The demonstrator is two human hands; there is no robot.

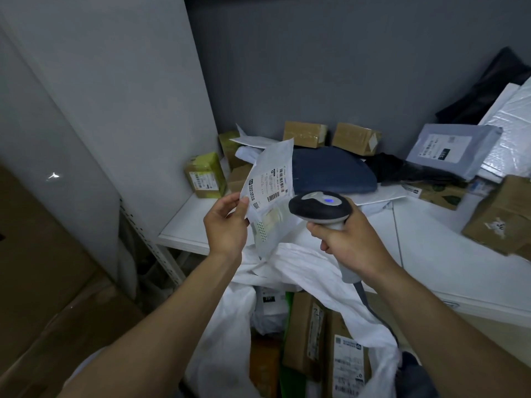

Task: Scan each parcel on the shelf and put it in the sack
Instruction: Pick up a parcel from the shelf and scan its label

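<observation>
Left hand [227, 222] pinches a flat white parcel [270, 193] by its edge, fingers [242, 202] closed on it, label turned toward the scanner [319, 208] at its 4 o'clock. Right hand [347, 239] is wrapped round the scanner's handle, blue light on: this looks like the scan step. Next move, I'd judge: lower the parcel into the open sack [301, 264] at 6 o'clock, under both hands. More parcels wait on the shelf [431, 239], 12 to 3 o'clock.

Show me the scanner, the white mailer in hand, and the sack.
scanner [316, 209]: head view, on its dark head.
mailer [270, 182]: head view, on its shipping label.
sack [310, 271]: head view, on its white rim.
</observation>
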